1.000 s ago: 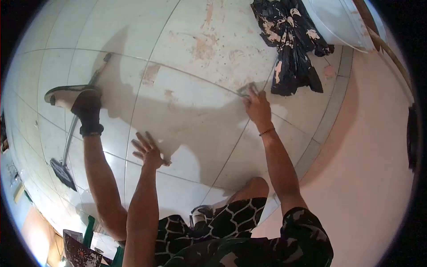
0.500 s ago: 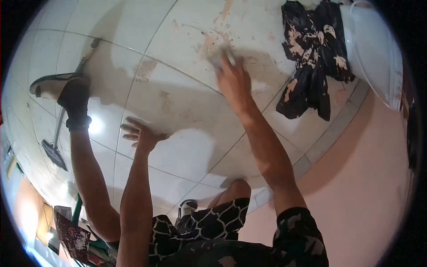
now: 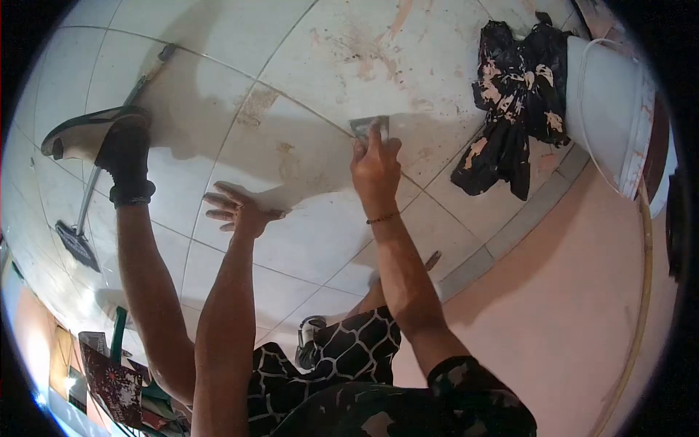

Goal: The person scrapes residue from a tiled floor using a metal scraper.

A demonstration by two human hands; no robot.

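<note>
In my right hand (image 3: 376,171) is a scraper (image 3: 370,127) with a flat, wide blade, its handle mostly hidden by my fingers. The blade lies at the tiled floor (image 3: 291,240), close to a grout line. Dried pinkish paint smears (image 3: 371,54) mark the tiles beyond it. My left hand (image 3: 244,213) rests on the floor with its fingers spread, holding nothing. A brownish stain (image 3: 288,160) lies a little ahead of that hand.
A paint-spattered black plastic bag (image 3: 510,109) lies at the right, beside a white bucket (image 3: 608,109). The pink wall (image 3: 553,291) borders the floor. My shoe (image 3: 95,135) and a long-handled tool (image 3: 79,244) are at the left. A hose (image 3: 644,269) runs along the right.
My right hand has drawn the scraper back toward me, away from the paint smears, and is less blurred. My left hand stays spread on the floor. The view has shifted slightly.
</note>
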